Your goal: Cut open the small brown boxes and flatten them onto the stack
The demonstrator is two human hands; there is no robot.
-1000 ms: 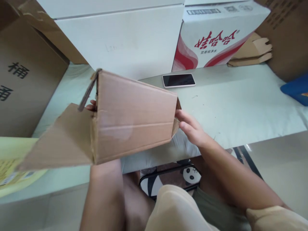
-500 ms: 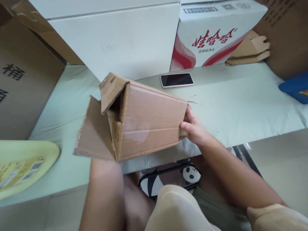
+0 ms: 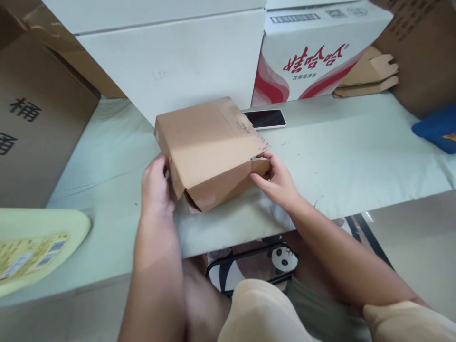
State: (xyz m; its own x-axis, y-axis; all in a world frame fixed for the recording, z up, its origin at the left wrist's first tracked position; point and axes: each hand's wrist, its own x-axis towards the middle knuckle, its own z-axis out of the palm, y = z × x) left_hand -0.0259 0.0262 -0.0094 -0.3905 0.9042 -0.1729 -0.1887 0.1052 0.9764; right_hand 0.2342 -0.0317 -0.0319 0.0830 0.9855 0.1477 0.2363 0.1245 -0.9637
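Note:
A brown cardboard box (image 3: 206, 147) is held between both hands just over the pale green cloth surface, its broad face turned up. My left hand (image 3: 157, 185) grips its left end, the fingertips hidden behind the side. On the opposite end, my right hand (image 3: 276, 183) pinches the box by a flap, thumb on the near side and fingers behind. The right end has a torn, ragged edge, and the near left corner gapes a little. Partly covered by the box, a phone (image 3: 267, 118) lies face up behind it.
White cartons (image 3: 171, 66) and a red-and-white water carton (image 3: 320, 61) stand along the back. Folded cardboard (image 3: 370, 76) and a blue object (image 3: 436, 130) are at the right. A yellow-green container (image 3: 42, 247) and a large brown carton (image 3: 39, 123) stand left. The cloth-covered surface (image 3: 356, 142) ends near my knees.
The box has been turned and lowered so its broad face is up; the open flaps at its left end are now folded in or hidden. My left hand has come into view on that end.

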